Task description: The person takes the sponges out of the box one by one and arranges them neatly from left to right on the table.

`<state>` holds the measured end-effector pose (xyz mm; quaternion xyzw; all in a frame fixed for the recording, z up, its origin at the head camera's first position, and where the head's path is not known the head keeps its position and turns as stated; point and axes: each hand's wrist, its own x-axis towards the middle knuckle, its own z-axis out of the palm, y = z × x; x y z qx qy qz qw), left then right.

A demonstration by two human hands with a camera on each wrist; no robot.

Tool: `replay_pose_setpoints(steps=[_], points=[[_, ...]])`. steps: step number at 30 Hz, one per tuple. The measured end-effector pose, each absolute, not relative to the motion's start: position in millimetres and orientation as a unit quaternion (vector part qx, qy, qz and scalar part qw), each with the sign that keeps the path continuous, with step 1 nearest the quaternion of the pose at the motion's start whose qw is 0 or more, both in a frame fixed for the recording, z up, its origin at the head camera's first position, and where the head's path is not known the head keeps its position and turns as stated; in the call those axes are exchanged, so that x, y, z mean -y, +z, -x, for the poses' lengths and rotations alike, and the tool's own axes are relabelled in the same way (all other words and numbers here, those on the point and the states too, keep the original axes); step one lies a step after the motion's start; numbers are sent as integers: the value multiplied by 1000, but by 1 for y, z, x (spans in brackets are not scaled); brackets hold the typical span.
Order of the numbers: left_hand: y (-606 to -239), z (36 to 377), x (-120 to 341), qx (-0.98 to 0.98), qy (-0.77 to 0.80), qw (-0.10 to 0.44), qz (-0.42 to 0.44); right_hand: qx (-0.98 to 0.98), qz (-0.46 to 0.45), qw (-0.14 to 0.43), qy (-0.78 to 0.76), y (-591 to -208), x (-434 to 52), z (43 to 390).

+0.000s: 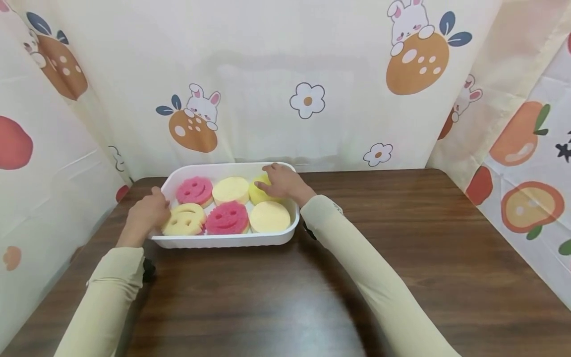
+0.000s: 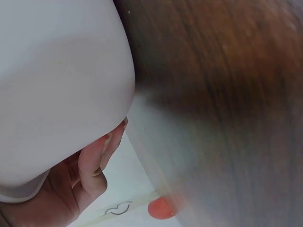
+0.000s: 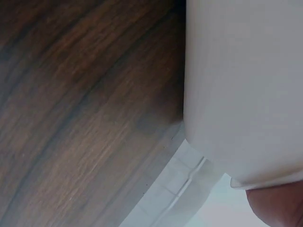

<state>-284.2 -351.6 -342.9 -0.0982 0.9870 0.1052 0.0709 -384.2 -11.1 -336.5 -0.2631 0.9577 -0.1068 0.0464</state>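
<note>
In the head view, a white rectangular tray [image 1: 223, 241] holds round sponges. Two are pink smiley sponges [image 1: 228, 218], one a cream smiley sponge [image 1: 184, 219], and two show plain cream tops [image 1: 269, 217]. My left hand [image 1: 147, 213] grips the tray's left end. Its fingers [image 2: 92, 158] bend against the outer wall under the rim in the left wrist view. Over the tray's back right corner, my right hand [image 1: 285, 183] reaches in, thumb and fingers spread at a brighter yellow sponge [image 1: 257, 193], which it partly hides. The right wrist view shows only a bit of that hand [image 3: 279, 203] beyond the rim.
The tray stands on a dark brown wooden table [image 1: 379, 238], near its back edge. Behind the table hangs a cream curtain [image 1: 267, 99] printed with rabbits and flowers. A fruit-printed cloth [image 1: 526, 163] hangs along the right side, and another printed cloth [image 1: 49, 198] along the left.
</note>
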Motion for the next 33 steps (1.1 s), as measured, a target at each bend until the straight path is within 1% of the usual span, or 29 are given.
replay_pose_setpoints(steps=[6,15,22,28,33], points=[[-345,282,346,-988,107,64,95,-959,260,33,-103,-341,8,384],[-344,284,343,-991,96,45,82,-959,275,-13,-61,-340,6,381],[-341,284,344,-989,101,59,95,-962,270,-2,-43,-339,10,380],[-341,284,347,-993,91,36,73,-964,264,-3,-33,-344,11,383],[-343,281,349,-992,92,37,75,-963,265,4,-37,-347,13,384]])
